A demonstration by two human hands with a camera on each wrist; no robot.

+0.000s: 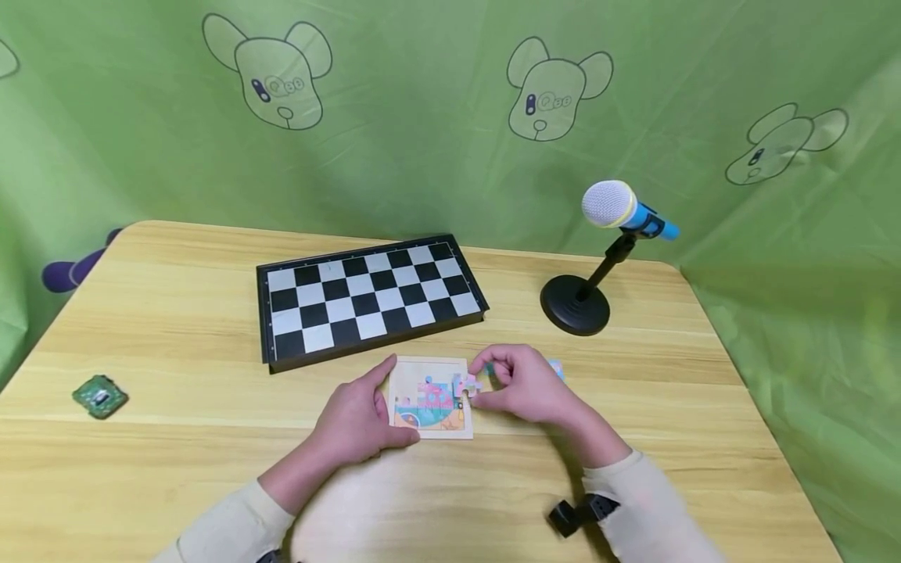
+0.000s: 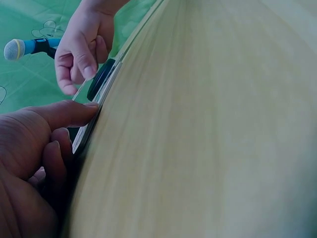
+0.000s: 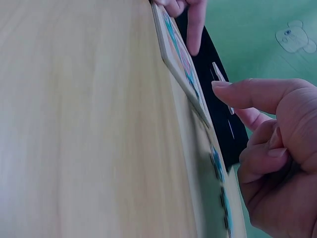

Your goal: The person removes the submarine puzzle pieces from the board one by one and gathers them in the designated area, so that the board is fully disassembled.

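Observation:
A small wooden jigsaw puzzle tray (image 1: 435,360) lies on the table, its lower part filled with colourful pieces and its upper part bare. My left hand (image 1: 355,418) holds the tray at its left side, index finger by the top corner and thumb along the bottom edge. Over the tray's right rim, my right hand (image 1: 524,387) pinches a pink and pale blue jigsaw piece (image 1: 466,385) between thumb and index finger. From the right wrist view, that piece (image 3: 219,73) is edge-on, raised above the tray (image 3: 173,69). Loose pieces (image 1: 556,367) lie partly hidden behind the right hand.
A black-framed chessboard (image 1: 373,301) lies just behind the tray. Toward the back right stands a blue microphone (image 1: 611,205) on a round black base (image 1: 576,306). A green circuit board-like object (image 1: 101,396) lies at the far left. Green printed cloth (image 1: 422,156) hangs behind the table.

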